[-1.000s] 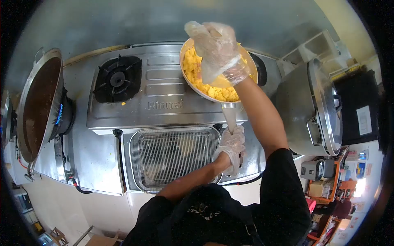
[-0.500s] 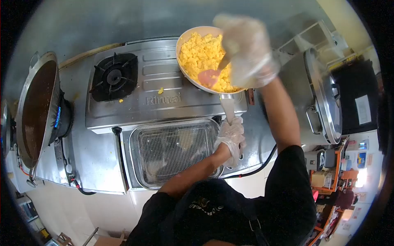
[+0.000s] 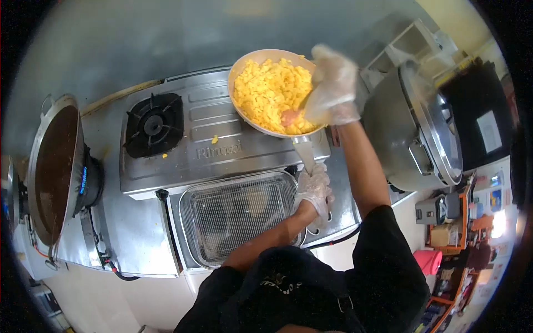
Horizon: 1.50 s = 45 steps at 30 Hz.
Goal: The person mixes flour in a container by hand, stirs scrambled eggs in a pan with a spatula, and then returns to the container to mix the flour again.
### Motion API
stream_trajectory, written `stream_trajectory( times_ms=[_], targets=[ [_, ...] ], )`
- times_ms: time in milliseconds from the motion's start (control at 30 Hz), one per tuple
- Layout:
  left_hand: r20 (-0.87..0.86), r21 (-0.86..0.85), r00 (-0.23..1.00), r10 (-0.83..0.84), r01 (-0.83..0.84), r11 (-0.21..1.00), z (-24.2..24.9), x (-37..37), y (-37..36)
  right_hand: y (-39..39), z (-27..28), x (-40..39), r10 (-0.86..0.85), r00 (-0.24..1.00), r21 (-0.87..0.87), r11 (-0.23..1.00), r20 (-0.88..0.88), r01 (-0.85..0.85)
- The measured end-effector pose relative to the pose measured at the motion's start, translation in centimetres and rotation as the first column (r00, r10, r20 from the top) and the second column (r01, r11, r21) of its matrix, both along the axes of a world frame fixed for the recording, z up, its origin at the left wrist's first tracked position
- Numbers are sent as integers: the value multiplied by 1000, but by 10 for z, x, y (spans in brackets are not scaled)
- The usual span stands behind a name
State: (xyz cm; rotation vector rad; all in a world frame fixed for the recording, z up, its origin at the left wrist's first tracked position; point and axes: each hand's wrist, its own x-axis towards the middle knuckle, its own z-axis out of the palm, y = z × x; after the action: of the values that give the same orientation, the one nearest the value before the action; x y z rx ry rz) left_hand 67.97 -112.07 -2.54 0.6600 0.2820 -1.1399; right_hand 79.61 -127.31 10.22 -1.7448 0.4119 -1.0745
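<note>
A frying pan (image 3: 235, 103) full of yellow scrambled egg (image 3: 272, 91) sits on the right side of the gas stove. Wrapped round its pale handle (image 3: 304, 154) is my left hand (image 3: 313, 191), in a clear plastic glove. Over the pan's right edge is my right hand (image 3: 334, 86), gloved too and blurred by motion. It is closed on a spatula whose pinkish blade (image 3: 290, 116) dips into the egg. My fingers hide most of the spatula's handle.
A bare burner (image 3: 153, 125) is on the stove's left half. In front lies a wire-mesh tray (image 3: 233, 222). A wide wok (image 3: 55, 166) with brown contents stands at left, a large lidded pot (image 3: 391, 127) at right. A gas hose (image 3: 338, 240) runs along the counter edge.
My right hand and the spatula blade are slightly lower in the view, with the blade deeper in the egg. The view has shifted a little; my left hand keeps its grip.
</note>
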Motion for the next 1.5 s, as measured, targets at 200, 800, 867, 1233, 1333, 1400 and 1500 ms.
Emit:
stream_trajectory(
  times_ms=[200,800,867,1233,1333,1400,1500],
  targets=[
    [8,121,1000,-24,23,992,7,-4,-10,-17,77,-26,-401,916,-789,556,22,262],
    [-62,343,978,-201,210,915,34,38,19,-64,-83,37,616,788,-675,585,10,-449],
    [315,355,898,-307,188,916,1,32,25,-41,-101,2,612,764,-602,538,-203,-590],
    [-14,183,987,-163,162,970,7,31,19,-40,14,-54,256,954,-556,776,-156,-299],
    [-74,138,983,-167,176,975,8,30,20,-7,-12,-12,282,957,-683,685,-69,-251],
    [-38,193,986,-160,164,967,18,33,22,6,-23,13,237,969,-692,689,-64,-214],
    [35,217,990,-135,124,968,20,30,25,6,34,18,25,983,-751,642,-180,-154]
  ],
)
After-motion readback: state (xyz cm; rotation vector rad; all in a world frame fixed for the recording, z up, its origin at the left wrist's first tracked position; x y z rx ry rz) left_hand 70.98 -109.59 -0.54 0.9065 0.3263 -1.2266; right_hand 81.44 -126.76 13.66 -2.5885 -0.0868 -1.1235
